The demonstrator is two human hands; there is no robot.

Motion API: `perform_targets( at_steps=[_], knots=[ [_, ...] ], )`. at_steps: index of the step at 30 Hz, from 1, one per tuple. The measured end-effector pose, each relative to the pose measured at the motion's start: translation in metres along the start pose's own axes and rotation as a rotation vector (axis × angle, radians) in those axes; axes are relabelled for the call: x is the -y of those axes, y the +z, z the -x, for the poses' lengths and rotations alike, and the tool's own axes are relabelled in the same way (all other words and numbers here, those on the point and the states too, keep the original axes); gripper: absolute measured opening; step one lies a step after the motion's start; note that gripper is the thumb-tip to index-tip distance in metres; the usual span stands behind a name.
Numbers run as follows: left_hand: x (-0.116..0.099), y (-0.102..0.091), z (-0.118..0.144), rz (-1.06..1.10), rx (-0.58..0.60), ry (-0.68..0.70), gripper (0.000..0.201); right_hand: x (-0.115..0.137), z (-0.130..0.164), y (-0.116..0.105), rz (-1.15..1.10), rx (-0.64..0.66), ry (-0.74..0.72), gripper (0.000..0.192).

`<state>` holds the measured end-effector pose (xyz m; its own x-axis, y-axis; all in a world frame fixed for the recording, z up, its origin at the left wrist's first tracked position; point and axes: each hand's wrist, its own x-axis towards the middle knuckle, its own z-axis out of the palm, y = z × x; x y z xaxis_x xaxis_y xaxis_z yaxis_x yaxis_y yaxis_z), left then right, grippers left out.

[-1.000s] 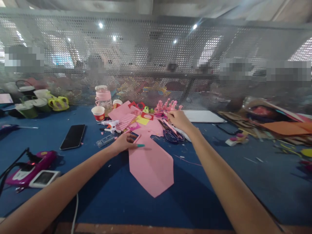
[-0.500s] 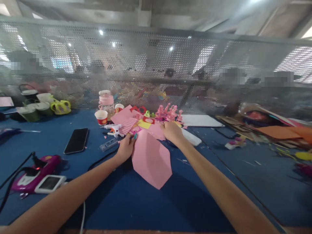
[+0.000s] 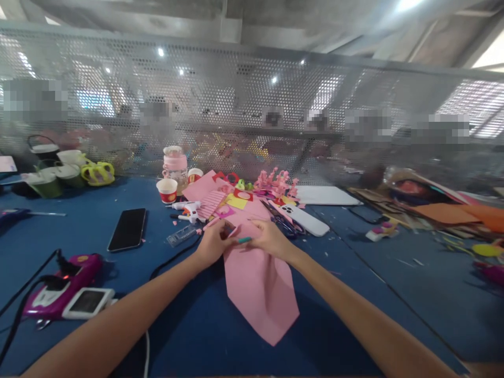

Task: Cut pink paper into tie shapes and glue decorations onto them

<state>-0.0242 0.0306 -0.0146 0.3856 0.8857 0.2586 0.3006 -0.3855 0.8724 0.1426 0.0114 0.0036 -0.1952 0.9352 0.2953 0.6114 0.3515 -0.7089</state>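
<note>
Pink paper sits at the centre of the work: a large sheet [image 3: 260, 294] stretches over the tabletop [image 3: 189, 325] towards the person, its pointed near end sloping down and a soft bend running along its right part. The left hand [image 3: 212, 245] has its grip pinched on the sheet's far part, its thumb reaching across with a teal tip, probably a nail. The right hand [image 3: 273, 241] meets it there, thumb and fingers together on the paper, so both grips appear clamped on the same sheet close to each other. Just beyond the fingers lies a loose heap: a striped piece [image 3: 210, 203], a yellow piece [image 3: 237, 201] and pink curls [image 3: 275, 184]. The glue gun [image 3: 192, 211] rests on the left of this heap, the scissors [image 3: 289, 226] on its right, partly under the white phone [image 3: 305, 219]; neither tool is in hand. The step in hand looks to be bending or gathering the sheet at its far part, though the fingers hide whether any fold is set. The next move seems to call for a light, even pinch from both hands, with the paper's edges brought into line before any crease is pressed, since the long free part could twist or buckle.
</note>
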Motion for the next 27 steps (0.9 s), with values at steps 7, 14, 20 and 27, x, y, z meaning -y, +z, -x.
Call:
perform_targets(
  at_steps=[7, 14, 20, 27],
  knots=[
    [-0.002, -0.001, 0.000, -0.161, -0.047, 0.045, 0.010, -0.003, 0.017, 0.000, -0.077, -0.001, 0.110, 0.034],
    [-0.005, -0.004, -0.002, -0.214, -0.204, -0.003, 0.015, 0.002, 0.019, 0.011, -0.050, -0.091, 0.112, 0.038],
    [-0.002, -0.008, -0.004, -0.103, 0.078, 0.013, 0.011, -0.002, 0.020, 0.012, -0.090, -0.070, 0.136, 0.042],
    [-0.007, -0.011, -0.004, -0.111, -0.024, -0.049, 0.007, -0.004, 0.019, 0.006, -0.097, -0.080, 0.116, 0.042]
  ],
)
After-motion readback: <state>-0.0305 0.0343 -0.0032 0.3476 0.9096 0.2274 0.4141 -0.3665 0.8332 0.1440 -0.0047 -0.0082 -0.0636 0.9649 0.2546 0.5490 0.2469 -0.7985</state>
